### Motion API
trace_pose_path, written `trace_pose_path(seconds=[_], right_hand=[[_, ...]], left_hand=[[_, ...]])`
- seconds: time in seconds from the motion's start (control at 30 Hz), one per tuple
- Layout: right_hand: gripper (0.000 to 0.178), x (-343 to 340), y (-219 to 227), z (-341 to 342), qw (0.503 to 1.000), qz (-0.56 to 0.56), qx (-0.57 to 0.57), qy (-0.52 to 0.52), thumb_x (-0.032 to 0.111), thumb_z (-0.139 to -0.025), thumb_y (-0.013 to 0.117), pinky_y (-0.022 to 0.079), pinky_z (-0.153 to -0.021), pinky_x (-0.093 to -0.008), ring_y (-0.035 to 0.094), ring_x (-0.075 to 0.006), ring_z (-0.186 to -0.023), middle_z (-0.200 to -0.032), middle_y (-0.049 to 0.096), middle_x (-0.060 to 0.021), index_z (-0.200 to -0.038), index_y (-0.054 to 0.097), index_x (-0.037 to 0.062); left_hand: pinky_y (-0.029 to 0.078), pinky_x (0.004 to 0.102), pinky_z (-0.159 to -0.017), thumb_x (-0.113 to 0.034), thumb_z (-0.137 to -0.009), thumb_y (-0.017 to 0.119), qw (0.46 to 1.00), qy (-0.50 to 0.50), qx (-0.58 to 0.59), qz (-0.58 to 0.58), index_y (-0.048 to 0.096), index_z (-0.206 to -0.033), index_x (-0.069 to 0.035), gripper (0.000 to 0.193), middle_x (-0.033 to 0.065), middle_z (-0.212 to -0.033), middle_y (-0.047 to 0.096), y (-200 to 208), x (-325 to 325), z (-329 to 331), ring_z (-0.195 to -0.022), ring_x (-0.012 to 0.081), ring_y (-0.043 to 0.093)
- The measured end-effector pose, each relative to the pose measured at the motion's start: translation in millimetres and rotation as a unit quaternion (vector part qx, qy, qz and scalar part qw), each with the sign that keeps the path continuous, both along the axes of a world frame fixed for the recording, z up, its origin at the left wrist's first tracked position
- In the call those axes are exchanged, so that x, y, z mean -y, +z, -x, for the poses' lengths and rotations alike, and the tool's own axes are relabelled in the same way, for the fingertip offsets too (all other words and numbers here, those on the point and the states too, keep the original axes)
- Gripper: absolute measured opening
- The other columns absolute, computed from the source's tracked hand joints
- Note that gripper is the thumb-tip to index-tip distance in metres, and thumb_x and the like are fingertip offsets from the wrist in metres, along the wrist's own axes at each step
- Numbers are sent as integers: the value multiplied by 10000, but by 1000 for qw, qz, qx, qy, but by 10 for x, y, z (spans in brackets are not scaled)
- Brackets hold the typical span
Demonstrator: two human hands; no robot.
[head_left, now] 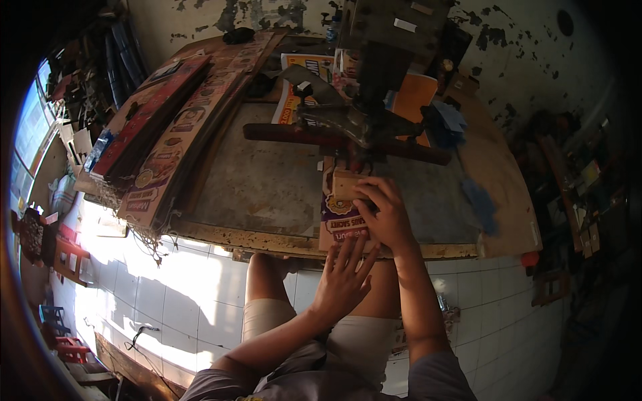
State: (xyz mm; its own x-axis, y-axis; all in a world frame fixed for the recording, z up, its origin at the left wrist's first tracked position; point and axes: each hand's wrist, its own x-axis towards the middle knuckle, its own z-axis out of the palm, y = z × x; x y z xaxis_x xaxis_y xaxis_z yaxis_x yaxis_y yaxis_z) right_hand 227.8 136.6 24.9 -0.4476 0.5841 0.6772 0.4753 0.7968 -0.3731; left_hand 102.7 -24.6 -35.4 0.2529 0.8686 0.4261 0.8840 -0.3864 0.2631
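Head view: both forearms rise from the lower edge toward the near edge of a worn table (267, 187). The right hand (382, 215) lies palm down, fingers curled, on a printed card (342, 212), its fingertips pressing a small tan block (346, 184) that sits on the card's far part under a dark metal machine (364, 113). The left hand (342, 277) hangs just off the table's near edge, fingers spread and straight, tips touching or nearly touching the card's overhanging end; whether they grip it I cannot tell. The card is a tall purple and yellow strip reaching from the machine to the near edge. Long red and cream printed boards (170, 134) lie stacked along the left edge. An orange sheet (411, 100) and blue scraps (448, 120) sit toward the far right corner.
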Motion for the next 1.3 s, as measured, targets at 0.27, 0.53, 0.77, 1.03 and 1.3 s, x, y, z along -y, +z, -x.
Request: trace_pose_path(seconds=[0.27, 0.53, 0.77, 1.03, 1.3], right_hand=[[297, -3, -7, 15, 1000, 20, -14, 3, 64, -910, 821, 559, -1018, -461, 664, -336, -1177, -1264, 701, -87, -1201, 766, 53], [213, -10, -11, -45, 998, 12, -48, -35, 35, -925, 797, 570, -967, -444, 677, -328, -1170, -1270, 700, -98, -1136, 766, 37], [206, -127, -202, -219, 973, 43, -29, -225, 64, -944, 719, 505, -1042, -495, 638, -357, -1208, -1284, 684, -128, -1148, 747, 57], [368, -155, -331, -185, 974, 33, 72, -211, 152, -914, 692, 447, -1141, -529, 573, -376, -1297, -1386, 628, -167, -1270, 752, 79], [352, -155, -348, -155, 971, 5, 84, -222, 158, -923, 675, 456, -1114, -513, 582, -358, -1288, -1360, 651, -160, -1258, 760, 90]], left_hand=[[289, 629, -1291, -324, -973, 729, 1000, -3, 13, 3, 414, -1715, -204, 815, 206, -1766, 351, -12, -10, 10, -1631, 416, 332], [296, 633, -1287, -312, -939, 764, 1000, -3, 15, -6, 425, -1705, -198, 845, 204, -1765, 354, -15, -9, -6, -1619, 425, 347], [307, 645, -1281, -322, -930, 771, 1000, 5, 2, -11, 441, -1692, -202, 839, 210, -1749, 376, -56, -10, -2, -1617, 429, 354], [294, 655, -1285, -336, -921, 772, 1000, 4, -11, -6, 449, -1688, -205, 843, 218, -1747, 376, -29, -23, -3, -1629, 429, 340], [270, 654, -1298, -330, -932, 762, 1000, 5, -10, 4, 444, -1693, -216, 832, 205, -1765, 351, 26, -7, 1, -1647, 422, 306]])
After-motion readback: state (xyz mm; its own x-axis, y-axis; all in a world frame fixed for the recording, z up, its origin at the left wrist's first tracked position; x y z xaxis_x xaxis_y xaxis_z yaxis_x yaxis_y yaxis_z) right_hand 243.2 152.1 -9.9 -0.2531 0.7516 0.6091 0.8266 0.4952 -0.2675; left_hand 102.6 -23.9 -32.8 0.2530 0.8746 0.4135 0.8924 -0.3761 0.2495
